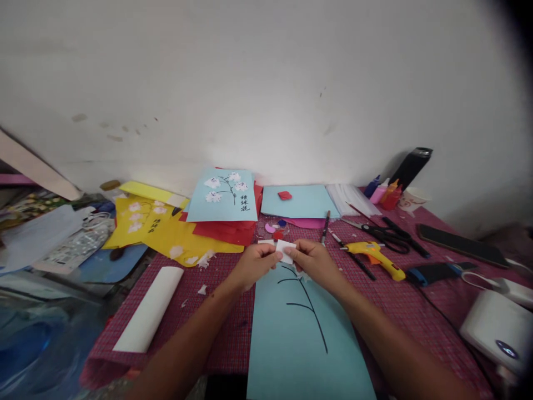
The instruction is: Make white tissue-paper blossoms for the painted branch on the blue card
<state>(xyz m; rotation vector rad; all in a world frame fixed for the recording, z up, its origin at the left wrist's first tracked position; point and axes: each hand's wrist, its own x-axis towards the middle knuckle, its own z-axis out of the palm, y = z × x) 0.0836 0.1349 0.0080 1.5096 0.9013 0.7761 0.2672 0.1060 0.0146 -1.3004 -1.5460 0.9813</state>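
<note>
A small white piece of paper [285, 251] is pinched between my two hands. My left hand [261, 263] grips its left edge between thumb and fingers, and my right hand [315, 263] grips its right edge the same way. Both are above the top end of a light blue sheet [278, 339], which bears a branch drawn in black lines. Another white scrap shows just behind my left fingers. Behind the hands lie small pink, red and blue pieces.
A finished blossom picture [195, 205] tops red sheets at the back. On the right are a yellow glue gun [370, 253], scissors [391, 238], pens, paint bottles, a black flask [412, 166] and a white device [495, 328]. Rolled white paper [154, 305] lies left, near yellow sheets [166, 236].
</note>
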